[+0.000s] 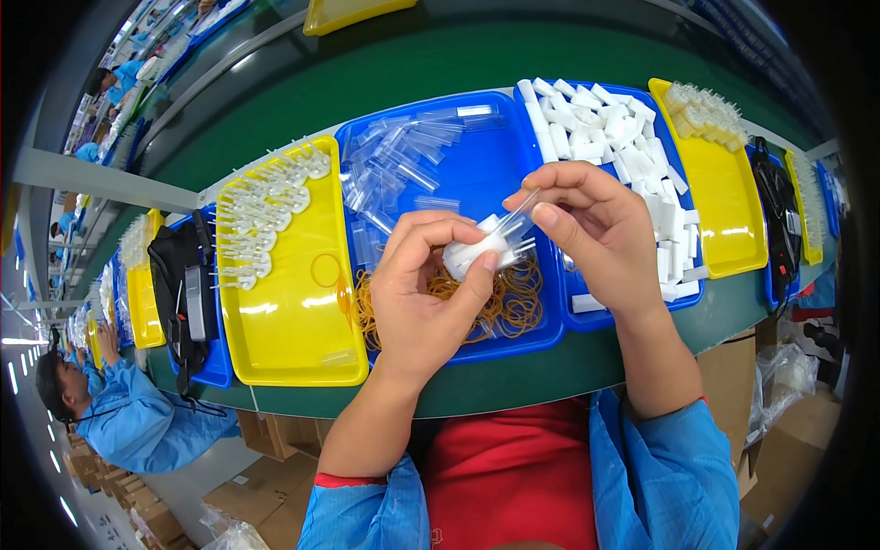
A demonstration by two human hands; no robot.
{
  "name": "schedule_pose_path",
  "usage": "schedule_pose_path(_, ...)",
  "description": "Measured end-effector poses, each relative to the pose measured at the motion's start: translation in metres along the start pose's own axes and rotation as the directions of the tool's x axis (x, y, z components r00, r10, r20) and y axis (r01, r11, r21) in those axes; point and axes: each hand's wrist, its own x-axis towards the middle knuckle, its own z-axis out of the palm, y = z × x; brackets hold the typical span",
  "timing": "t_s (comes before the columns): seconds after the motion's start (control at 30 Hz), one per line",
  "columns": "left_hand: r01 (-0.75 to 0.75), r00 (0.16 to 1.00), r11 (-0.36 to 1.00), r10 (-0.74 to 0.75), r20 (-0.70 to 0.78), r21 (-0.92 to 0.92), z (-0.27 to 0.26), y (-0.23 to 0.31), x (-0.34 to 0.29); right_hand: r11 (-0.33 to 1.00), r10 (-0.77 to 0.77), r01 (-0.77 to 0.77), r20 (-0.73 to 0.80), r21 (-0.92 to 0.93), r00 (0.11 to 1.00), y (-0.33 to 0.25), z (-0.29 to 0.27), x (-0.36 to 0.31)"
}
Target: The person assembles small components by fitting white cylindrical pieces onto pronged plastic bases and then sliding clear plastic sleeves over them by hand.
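Note:
My left hand (417,298) is closed round a white pronged piece (469,260), its thin prongs pointing right. Between the thumb and fingers of my right hand (596,234) is a thin transparent plastic strip (521,207), which reaches to the white piece. Whether the strip is fitted onto the prongs I cannot tell. Both hands are above a blue tray (495,165) holding transparent plastic pieces (403,151) at the back and a heap of amber rubber bands (509,307) nearer me.
On the right, white foam-like blocks (600,124) fill another blue tray. A yellow tray (293,335) at left carries rows of white pronged pieces (266,215); another yellow tray (724,220) stands far right. A black bag (179,289) lies left. A co-worker (137,412) is at the bench.

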Motion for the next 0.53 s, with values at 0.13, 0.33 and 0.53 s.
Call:
schedule_pose_path(0.13, -0.024, 1.0, 1.0, 0.023, 0.02, 0.015, -0.0007, -0.0006, 0.0016, 0.998, -0.005, 0.004, 0.025, 0.055, 1.0, 0.0033, -0.0022, 0.0009)
schedule_pose_path(0.33, -0.012, 1.0, 1.0, 0.012, 0.014, 0.008, -0.0014, 0.0, 0.0017, 0.998, -0.055, 0.055, 0.028, 0.023, 0.998, 0.004, -0.0028, 0.0009)
schedule_pose_path(0.53, -0.01, 1.0, 1.0, 0.01, -0.012, -0.012, -0.0015, -0.0017, 0.0011, 0.996, -0.067, 0.069, 0.022, -0.051, 0.997, 0.0053, -0.0021, -0.0027)
